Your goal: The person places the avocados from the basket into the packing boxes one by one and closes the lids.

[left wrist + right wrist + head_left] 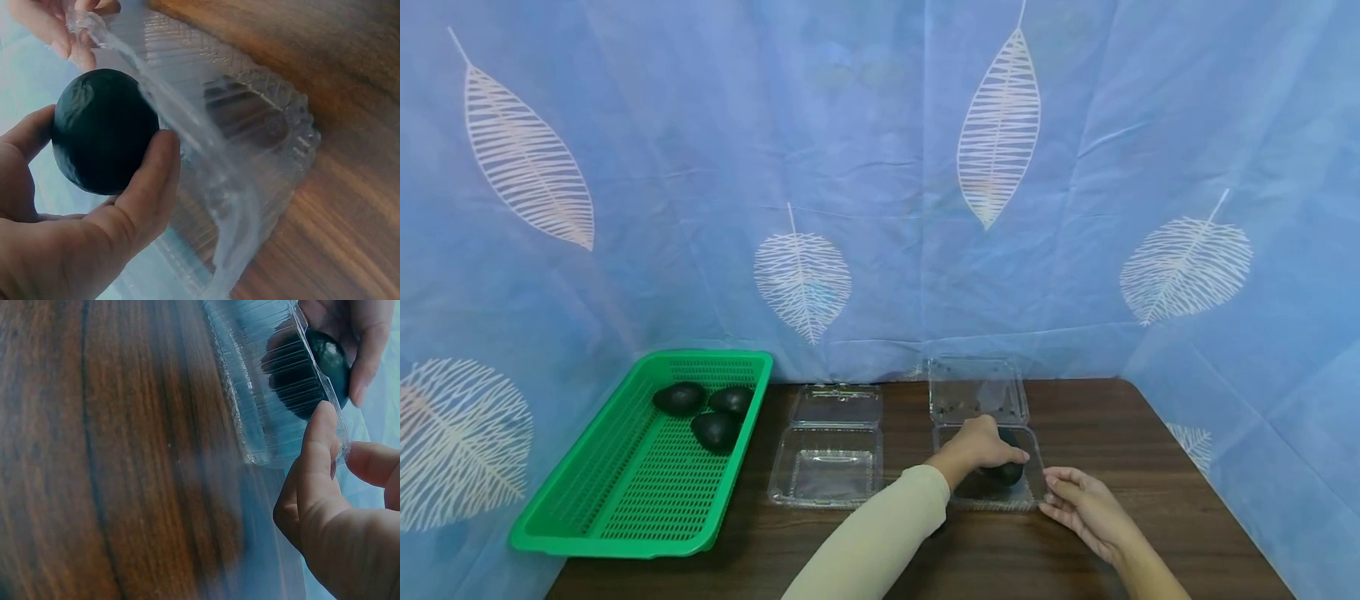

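Observation:
My left hand (pixel 979 443) grips a dark avocado (pixel 1004 472), thumb and fingers on either side of it, over the base of the right-hand clear plastic clamshell box (pixel 992 504). In the left wrist view the avocado (pixel 103 131) appears held at the box's rim, partly inside. At the box's right front corner, my right hand (pixel 1090 510) pinches the rim between thumb and fingers, seen closely in the right wrist view, where the clear wall (pixel 253 434) covers part of the avocado (pixel 331 365). The lid (pixel 976 385) of this box stands open toward the curtain.
A green plastic basket (pixel 531 527) with three dark avocados (pixel 715 432) stands at the left. Between it and my left arm sits a second open clear clamshell box (pixel 781 467). A blue leaf-print curtain (pixel 880 167) hangs behind the brown wooden table (pixel 1150 433).

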Motion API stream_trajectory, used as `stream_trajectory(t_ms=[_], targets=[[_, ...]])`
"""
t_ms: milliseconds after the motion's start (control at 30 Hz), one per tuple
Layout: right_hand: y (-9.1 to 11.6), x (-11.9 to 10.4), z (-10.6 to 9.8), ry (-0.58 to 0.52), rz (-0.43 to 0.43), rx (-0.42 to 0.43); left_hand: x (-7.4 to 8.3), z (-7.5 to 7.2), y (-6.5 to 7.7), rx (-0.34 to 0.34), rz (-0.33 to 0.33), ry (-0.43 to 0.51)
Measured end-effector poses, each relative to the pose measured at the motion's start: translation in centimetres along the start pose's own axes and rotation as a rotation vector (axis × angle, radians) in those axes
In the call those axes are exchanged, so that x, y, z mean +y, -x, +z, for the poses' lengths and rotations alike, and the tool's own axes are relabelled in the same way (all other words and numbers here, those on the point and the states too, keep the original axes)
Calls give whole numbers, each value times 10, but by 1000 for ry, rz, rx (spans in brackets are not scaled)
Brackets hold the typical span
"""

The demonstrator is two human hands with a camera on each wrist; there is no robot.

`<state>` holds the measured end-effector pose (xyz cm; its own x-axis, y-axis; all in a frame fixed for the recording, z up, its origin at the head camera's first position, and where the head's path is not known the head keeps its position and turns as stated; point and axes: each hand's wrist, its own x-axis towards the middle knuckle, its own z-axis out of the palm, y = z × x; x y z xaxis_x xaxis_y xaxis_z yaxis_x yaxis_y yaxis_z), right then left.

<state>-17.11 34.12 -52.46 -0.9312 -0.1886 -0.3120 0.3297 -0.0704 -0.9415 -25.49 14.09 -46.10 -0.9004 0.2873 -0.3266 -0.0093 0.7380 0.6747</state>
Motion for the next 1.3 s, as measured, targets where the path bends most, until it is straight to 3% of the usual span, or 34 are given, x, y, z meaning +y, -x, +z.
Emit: stream_trajectory(t_ms=[367,500,1300], targets=[[1,4,-4,-37,20,3,-1,19,-4,2,5,26],[1,5,-3,-33,19,15,-2,24,-4,22,10,-3],[-1,1,0,-27,14,9,-5,29,-5,19,26,31]])
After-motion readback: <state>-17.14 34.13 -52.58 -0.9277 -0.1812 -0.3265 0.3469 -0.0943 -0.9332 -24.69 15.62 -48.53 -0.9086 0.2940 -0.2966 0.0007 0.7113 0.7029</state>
